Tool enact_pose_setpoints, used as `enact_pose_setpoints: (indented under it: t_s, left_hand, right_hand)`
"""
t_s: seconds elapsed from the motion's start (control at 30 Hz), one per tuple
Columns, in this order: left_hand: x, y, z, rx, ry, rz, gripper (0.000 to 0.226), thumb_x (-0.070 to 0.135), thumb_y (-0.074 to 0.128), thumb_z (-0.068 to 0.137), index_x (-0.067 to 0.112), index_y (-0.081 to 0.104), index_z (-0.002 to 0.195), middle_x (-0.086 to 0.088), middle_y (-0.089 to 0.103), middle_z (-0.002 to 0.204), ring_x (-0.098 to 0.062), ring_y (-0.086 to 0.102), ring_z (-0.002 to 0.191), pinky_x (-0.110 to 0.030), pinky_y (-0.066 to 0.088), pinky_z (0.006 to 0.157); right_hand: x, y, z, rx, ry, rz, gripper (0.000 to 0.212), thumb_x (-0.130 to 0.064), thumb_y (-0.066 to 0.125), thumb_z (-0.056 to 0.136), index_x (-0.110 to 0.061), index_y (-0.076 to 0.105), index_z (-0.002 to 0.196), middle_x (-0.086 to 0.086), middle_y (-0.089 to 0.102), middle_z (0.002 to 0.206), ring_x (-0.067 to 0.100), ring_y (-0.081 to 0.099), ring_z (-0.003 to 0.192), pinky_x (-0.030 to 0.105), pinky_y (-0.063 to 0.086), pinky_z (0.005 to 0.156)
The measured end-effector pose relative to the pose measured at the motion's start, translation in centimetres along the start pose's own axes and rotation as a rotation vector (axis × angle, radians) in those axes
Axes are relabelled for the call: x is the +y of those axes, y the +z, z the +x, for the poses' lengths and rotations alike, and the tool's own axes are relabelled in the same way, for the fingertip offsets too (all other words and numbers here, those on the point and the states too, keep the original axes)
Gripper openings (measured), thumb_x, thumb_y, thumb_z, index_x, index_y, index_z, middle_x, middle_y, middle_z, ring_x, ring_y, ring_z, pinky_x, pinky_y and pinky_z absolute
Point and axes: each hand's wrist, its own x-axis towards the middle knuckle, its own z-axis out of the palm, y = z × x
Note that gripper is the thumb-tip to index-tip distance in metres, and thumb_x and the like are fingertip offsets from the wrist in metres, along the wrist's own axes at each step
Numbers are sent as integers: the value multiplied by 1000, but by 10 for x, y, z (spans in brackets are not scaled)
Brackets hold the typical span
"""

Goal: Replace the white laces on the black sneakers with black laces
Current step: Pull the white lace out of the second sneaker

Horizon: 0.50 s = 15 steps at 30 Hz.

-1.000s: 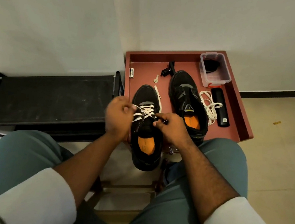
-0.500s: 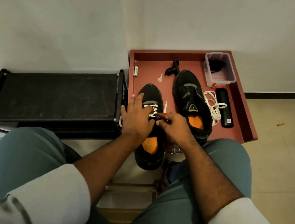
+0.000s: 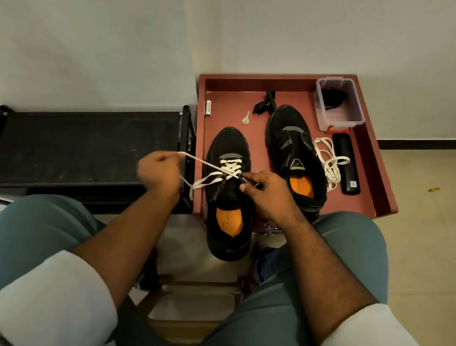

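Note:
Two black sneakers with orange insoles stand on a red tray (image 3: pixel 366 148). The left sneaker (image 3: pixel 228 201) overhangs the tray's near edge and still carries a white lace (image 3: pixel 230 168) in its far eyelets. My left hand (image 3: pixel 160 173) grips one end of that lace and holds it stretched out to the left of the shoe. My right hand (image 3: pixel 266 190) pinches the lace at the shoe's right eyelets. The right sneaker (image 3: pixel 294 152) has no lace. A loose white lace (image 3: pixel 329 163) lies bunched beside it. A clear plastic box (image 3: pixel 338 104) at the tray's far right holds something black.
A black remote-like bar (image 3: pixel 347 163), a small key (image 3: pixel 246 118), a white tube (image 3: pixel 208 108) and a black clip (image 3: pixel 264 106) lie on the tray. A black rack (image 3: pixel 76 144) stands left of the tray. My knees frame the near space; walls stand behind.
My left hand left the shoe's tongue and moved left, drawing a length of white lace out of the eyelets. My right hand stayed at the right eyelets.

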Motion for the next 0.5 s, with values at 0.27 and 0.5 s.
enact_pose_setpoints:
  t_s: [0.27,0.5]
  left_hand:
    - [-18,-18,29,157,14,46,30,4,61,85,18,71,109,-3,66,109,-21,65,99,-26,53,80]
    - [-9,23,-49,-504,768,937,37,34,66,87,28,64,123,2,28,156,-22,23,142,-51,25,109]
  right_hand:
    - [-1,0,0,14,2,-1,39,-21,68,90,-13,64,127,4,63,117,10,56,104,19,42,88]
    - [-2,1,-4,42,78,124,41,-20,75,84,-13,66,123,5,71,89,17,68,87,28,57,83]
